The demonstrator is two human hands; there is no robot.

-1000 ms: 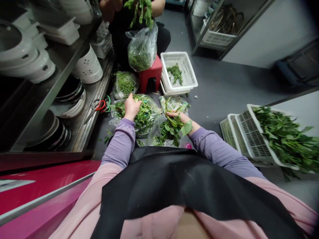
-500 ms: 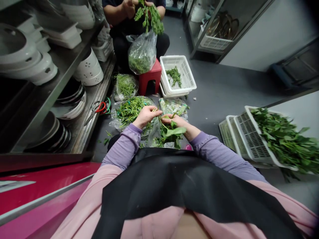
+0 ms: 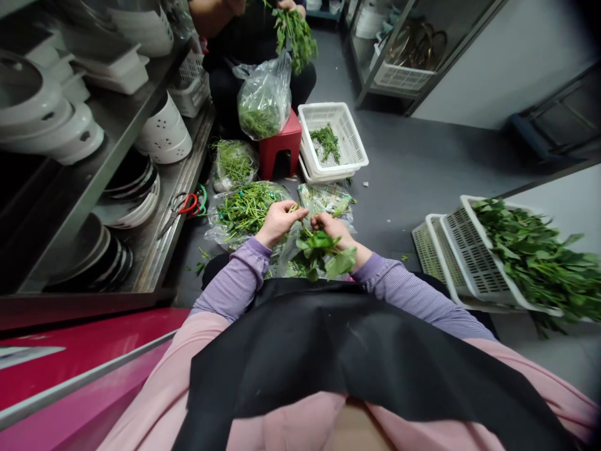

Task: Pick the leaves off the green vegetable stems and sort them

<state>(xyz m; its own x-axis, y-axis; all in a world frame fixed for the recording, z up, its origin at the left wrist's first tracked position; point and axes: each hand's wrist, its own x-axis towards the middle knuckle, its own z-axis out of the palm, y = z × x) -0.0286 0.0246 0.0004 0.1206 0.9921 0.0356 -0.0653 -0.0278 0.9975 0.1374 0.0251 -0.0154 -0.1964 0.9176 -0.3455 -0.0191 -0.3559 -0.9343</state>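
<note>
we are trimming leafy greens (image 3: 320,254) above floor: right hand (image 3: 334,228) clamped on bunch, left hand (image 3: 278,222) pinching stem end. next likely calling for dropping stem onto scrap bag (image 3: 244,210).

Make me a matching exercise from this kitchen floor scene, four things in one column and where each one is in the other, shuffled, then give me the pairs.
Things
1. red-handled scissors
2. small red plastic stool
3. tilted white slotted basket heaped with leafy greens
4. leafy green stalk

Places
A. on the floor at the far right
B. held in the right hand, with the left hand close beside it
C. on the lowest steel shelf at the left
D. under a clear plastic bag of greens, in front of the other person

Pairs: 1-C, 2-D, 3-A, 4-B
</note>
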